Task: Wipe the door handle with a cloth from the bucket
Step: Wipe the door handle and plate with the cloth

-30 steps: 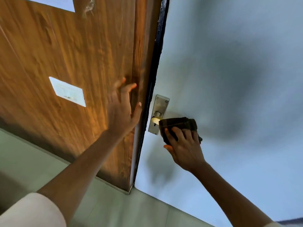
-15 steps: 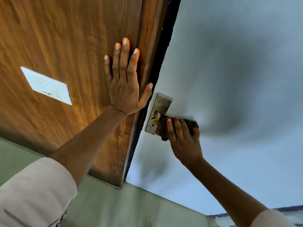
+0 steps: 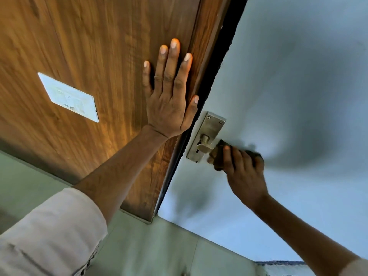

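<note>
A metal door handle (image 3: 204,146) juts from a brushed steel plate (image 3: 212,125) screwed to the pale grey door (image 3: 288,86). My right hand (image 3: 244,172) is closed around a dark cloth (image 3: 218,152), which wraps the outer part of the handle; only the handle's base near the plate shows. My left hand (image 3: 169,94) lies flat with fingers spread on the brown wooden panel (image 3: 89,46), just left of the dark door edge. No bucket is in view.
A white rectangular plate (image 3: 68,97) is fixed to the wooden panel at the left. Pale green floor tiles (image 3: 159,250) run along the bottom. A dark gap (image 3: 217,66) separates the wooden panel from the grey door.
My right hand has slid the cloth outward along the handle, away from the plate, so the handle's base shows again. My left hand stays flat on the wood.
</note>
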